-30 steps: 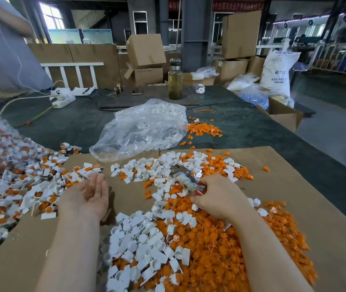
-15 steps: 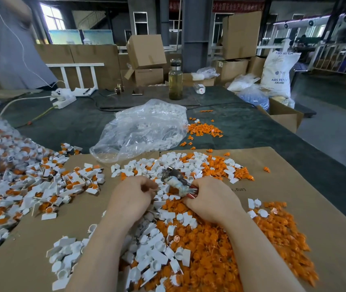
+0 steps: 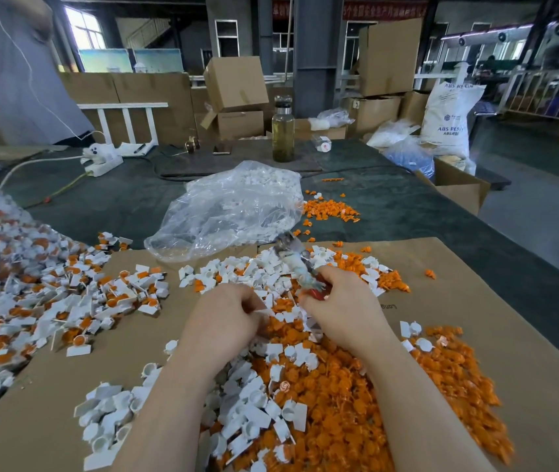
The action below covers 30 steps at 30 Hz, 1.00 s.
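My right hand grips a pair of pliers by its red handles, the taped metal jaws pointing up and away over the pile. My left hand is curled just left of it and pinches a small white plastic part at its fingertips. Both hands hover over a heap of orange caps mixed with white plastic pieces on a sheet of brown cardboard.
A pile of joined white-and-orange parts lies to the left. A clear plastic bag with white parts sits beyond the cardboard, loose orange caps beside it. Farther back stand a glass bottle, a power strip, cartons and another person.
My left hand came in from the left pile to the centre and picked up a white part. My right hand lifted the pliers so the jaws point more upward.
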Available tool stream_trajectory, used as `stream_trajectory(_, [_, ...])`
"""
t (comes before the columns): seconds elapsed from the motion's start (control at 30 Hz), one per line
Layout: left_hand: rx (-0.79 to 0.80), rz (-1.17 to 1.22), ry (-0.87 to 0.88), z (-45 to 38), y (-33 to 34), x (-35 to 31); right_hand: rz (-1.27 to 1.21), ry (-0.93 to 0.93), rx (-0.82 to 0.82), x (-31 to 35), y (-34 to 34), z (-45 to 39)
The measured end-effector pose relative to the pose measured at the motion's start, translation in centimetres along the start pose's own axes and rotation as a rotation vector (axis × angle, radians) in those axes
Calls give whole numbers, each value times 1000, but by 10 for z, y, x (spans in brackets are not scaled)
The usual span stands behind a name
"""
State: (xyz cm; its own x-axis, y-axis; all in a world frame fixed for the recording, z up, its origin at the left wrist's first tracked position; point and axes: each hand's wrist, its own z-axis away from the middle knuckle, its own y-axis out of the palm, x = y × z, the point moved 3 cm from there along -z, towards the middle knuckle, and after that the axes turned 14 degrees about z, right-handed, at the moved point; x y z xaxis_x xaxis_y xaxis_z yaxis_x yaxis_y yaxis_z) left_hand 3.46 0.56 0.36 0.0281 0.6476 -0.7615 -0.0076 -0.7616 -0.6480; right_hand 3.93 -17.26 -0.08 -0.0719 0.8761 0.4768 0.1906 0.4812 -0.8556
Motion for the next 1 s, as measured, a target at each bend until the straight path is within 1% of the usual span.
stream_trajectory(0.07, [-96,172,12,1,-1,-5,-91,-9,-43,2,-3,1])
stream_trajectory(0.17, [-176,603,-58,2,2,-13,-230,-26,-110,6,-8,2])
stream_trajectory(0.2, [-179,743,-98,3,4,-16,-289,-32,-125,6,-9,3])
stream_trajectory(0.27, [-167,948,-156,4,7,-21,-411,-43,-153,9,-12,4])
stream_trajectory(0.37, [-137,1117,-191,6,10,-25,-550,-46,-190,10,-16,5])
stream_trajectory(0.47, [-114,1171,-184,7,11,-26,-559,-63,-207,11,-17,5])
stream_trajectory(0.63, [-101,1192,-157,8,11,-28,-579,-72,-251,14,-15,5])
stream_trajectory(0.73, [-102,1205,-127,9,11,-31,-518,-62,-284,13,-14,4])
stream_trajectory(0.87, [-152,1168,-68,11,10,-34,-391,-48,-333,13,-11,4])
stream_trajectory(1.0, [-213,1108,-9,13,9,-39,-404,-26,-349,14,-9,4])
